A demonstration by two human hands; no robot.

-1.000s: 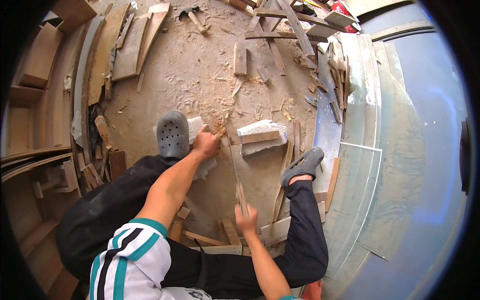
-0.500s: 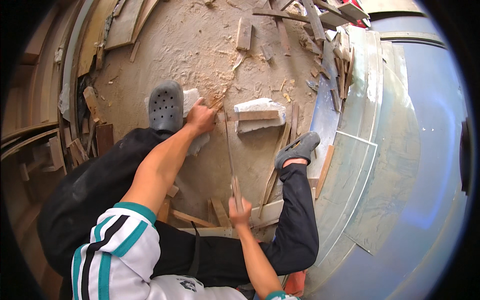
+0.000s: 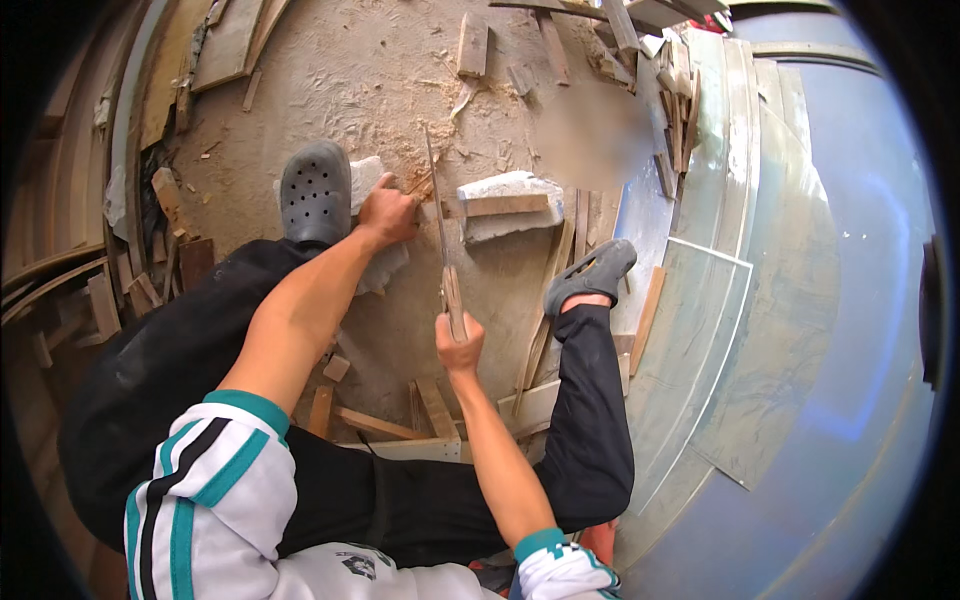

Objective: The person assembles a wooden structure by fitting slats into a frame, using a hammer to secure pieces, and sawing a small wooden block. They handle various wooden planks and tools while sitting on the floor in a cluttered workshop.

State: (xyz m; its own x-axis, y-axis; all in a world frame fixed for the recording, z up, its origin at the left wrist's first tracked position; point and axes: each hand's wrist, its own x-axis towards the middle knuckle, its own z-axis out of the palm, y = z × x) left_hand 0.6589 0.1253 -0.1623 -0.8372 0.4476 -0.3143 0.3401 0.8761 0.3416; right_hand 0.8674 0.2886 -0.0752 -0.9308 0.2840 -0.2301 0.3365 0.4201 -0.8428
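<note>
My right hand [image 3: 460, 345] is wrapped round the wooden handle of a handsaw [image 3: 436, 200], whose thin blade points away from me. The blade crosses a narrow wooden strip [image 3: 507, 205] just right of my left hand [image 3: 388, 212]. That hand is closed on the strip's left end, and its fingers hide much of it. On the right, the strip rests on a rough white block [image 3: 512, 188]. Another white block [image 3: 382, 270] shows beneath my left hand, beside the grey clog [image 3: 317, 195] on my left foot.
Sawdust and chips [image 3: 415, 150] lie on the floor beyond the saw. Wood offcuts [image 3: 170, 200] and boards line the left. A scrap pile [image 3: 685, 100] stands at the far right, beside large flat sheets [image 3: 760, 300]. A wooden frame [image 3: 400, 450] lies near my legs.
My right hand has pushed the saw forward, away from me, so its handle is closer to the strip. My left hand stays at the strip's end. The view has shifted slightly.
</note>
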